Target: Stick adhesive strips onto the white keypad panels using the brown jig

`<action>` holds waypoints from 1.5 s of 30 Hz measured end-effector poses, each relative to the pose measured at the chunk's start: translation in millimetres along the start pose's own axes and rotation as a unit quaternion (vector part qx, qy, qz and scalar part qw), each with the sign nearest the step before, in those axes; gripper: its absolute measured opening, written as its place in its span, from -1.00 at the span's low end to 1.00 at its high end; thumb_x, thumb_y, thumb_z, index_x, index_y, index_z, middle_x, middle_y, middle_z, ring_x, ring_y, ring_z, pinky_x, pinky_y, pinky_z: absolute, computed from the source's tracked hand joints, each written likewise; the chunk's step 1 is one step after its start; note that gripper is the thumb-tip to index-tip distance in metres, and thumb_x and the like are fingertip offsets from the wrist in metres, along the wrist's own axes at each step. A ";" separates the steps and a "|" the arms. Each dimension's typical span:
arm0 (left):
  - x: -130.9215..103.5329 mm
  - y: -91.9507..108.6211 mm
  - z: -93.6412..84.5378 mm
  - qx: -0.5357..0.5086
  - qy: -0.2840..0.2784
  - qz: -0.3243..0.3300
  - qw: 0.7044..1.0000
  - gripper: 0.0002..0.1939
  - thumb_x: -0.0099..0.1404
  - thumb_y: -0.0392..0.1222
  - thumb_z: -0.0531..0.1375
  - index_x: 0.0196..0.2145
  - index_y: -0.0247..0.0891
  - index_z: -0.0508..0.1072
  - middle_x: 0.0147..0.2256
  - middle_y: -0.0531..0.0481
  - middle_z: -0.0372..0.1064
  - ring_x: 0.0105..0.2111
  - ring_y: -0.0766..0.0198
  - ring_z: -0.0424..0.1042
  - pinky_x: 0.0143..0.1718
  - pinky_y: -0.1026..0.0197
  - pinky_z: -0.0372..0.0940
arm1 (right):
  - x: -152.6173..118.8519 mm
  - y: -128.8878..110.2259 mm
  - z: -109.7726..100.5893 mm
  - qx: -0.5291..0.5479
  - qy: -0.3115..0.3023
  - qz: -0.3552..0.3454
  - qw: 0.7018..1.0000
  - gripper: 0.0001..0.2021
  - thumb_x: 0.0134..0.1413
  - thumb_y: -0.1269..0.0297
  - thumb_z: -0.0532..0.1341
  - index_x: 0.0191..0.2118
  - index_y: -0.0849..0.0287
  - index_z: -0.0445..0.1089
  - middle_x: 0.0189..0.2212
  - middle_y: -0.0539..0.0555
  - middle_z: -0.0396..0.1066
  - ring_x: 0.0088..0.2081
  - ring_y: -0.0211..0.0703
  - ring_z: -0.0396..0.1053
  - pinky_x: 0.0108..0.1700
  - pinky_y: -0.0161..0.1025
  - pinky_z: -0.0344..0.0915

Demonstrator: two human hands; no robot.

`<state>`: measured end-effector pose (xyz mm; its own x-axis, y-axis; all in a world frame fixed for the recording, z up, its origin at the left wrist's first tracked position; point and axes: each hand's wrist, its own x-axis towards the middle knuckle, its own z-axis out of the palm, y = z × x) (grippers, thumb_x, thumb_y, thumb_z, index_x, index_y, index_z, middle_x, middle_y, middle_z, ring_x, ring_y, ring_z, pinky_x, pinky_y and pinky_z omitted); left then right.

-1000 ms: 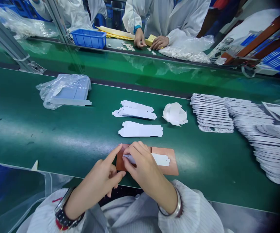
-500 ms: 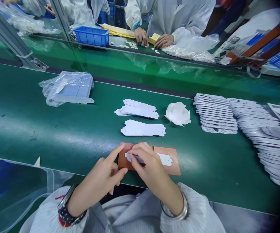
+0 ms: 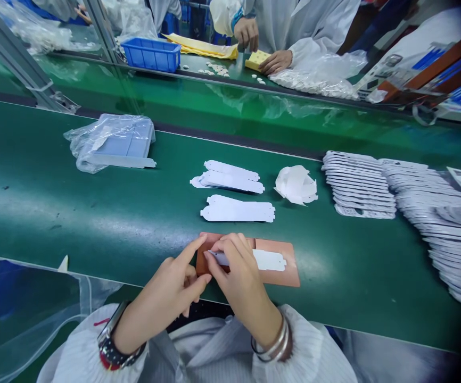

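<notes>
A copper-coloured plate (image 3: 290, 276) lies near the table's front edge, with a long white strip (image 3: 270, 260) on it. My right hand (image 3: 238, 271) is closed on the strip's left end, thumb and fingers pinched together and hiding part of it. At the plate's left edge, my left hand (image 3: 174, 282) has index finger and thumb spread, the fingertips touching the plate's corners; nothing shows between them. Beyond the plate lie a stack of white strips (image 3: 238, 208) and a looser pile of strips (image 3: 232, 177).
Crumpled white pieces (image 3: 296, 184) sit right of the strips. Long rows of stacked white parts (image 3: 360, 186) fill the right side. A plastic-wrapped pale blue stack (image 3: 124, 141) lies left. Across the divider, a person's hands (image 3: 276, 62) work near a blue bin (image 3: 150, 55).
My right hand has shifted slightly left along the strip, uncovering more of its right part. My left hand has stayed nearly still. Across the divider, one of the person's hands has lifted.
</notes>
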<state>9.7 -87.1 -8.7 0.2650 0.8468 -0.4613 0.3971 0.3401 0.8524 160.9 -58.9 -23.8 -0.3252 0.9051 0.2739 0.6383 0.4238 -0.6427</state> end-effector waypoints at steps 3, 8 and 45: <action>-0.1 0.5 -0.5 -0.007 -0.005 0.001 1.000 -0.32 0.29 -0.18 0.05 0.29 -0.05 -0.16 -0.62 0.24 0.32 -0.74 0.44 0.27 -0.67 0.41 0.22 | 0.9 -0.1 -4.8 0.007 -0.017 -0.021 1.000 -0.90 0.12 0.51 0.10 -0.28 0.19 0.30 -0.34 0.09 0.32 -0.28 -0.11 0.21 -0.26 -0.13 0.22; 0.4 4.2 -1.8 -0.033 0.003 -0.002 0.999 -0.28 0.26 -0.20 0.08 0.29 -0.10 -0.17 -0.65 0.26 0.27 -0.75 0.44 0.24 -0.71 0.43 0.21 | 9.6 5.0 -18.6 0.094 -0.109 -0.079 0.986 -0.68 0.11 0.60 0.09 -0.05 0.14 0.26 -0.13 0.08 0.37 -0.11 -0.13 0.22 -0.12 -0.13 0.26; 0.1 7.2 -3.5 -0.018 0.008 0.005 1.000 -0.32 0.28 -0.19 0.07 0.28 -0.13 -0.12 -0.66 0.25 0.25 -0.74 0.43 0.25 -0.69 0.40 0.27 | 29.8 18.1 -31.4 0.163 -0.234 -0.100 0.953 -0.79 0.18 0.59 -0.02 -0.33 0.14 0.23 -0.32 0.01 0.30 -0.24 -0.26 0.23 -0.24 -0.27 0.25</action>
<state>9.5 -83.2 -1.7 0.2541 0.8564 -0.4495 0.3632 0.3462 0.8650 184.7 -23.3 -4.8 -0.7416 0.6611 0.1141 0.3049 0.4837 -0.8204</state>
